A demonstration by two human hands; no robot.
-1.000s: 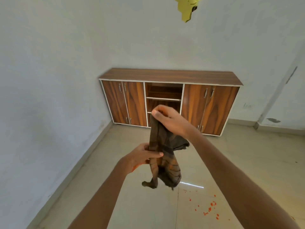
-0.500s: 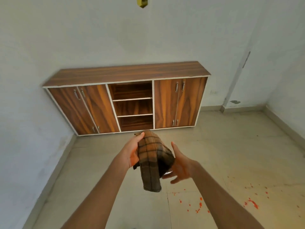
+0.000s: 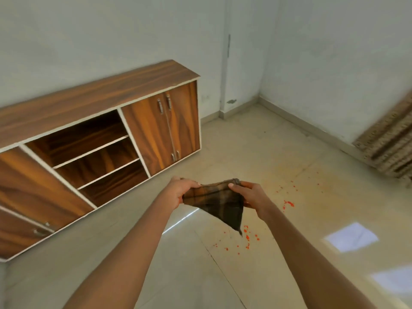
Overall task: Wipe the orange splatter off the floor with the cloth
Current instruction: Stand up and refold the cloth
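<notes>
A brown checked cloth [image 3: 217, 202] hangs in the air, stretched between both hands, one corner pointing down. My left hand [image 3: 180, 191] grips its left edge and my right hand [image 3: 250, 195] grips its right edge, thumbs on top. Orange splatter [image 3: 246, 236] dots the beige tiled floor just below and right of the cloth, with a bigger blot [image 3: 288, 204] further right and fine specks beyond it. The cloth is well above the floor and touches none of the spots.
A low wooden cabinet [image 3: 100, 139] with open shelves and closed doors stands against the left wall. A patterned brown object [image 3: 390, 148] leans at the right wall. White walls meet in the far corner. Bright light patches [image 3: 352, 239] lie on the floor at right.
The view has swung right and tilted, bringing more splatter into sight. The bunched cloth has been spread out; my right hand, open beside it before, now grips its right edge.
</notes>
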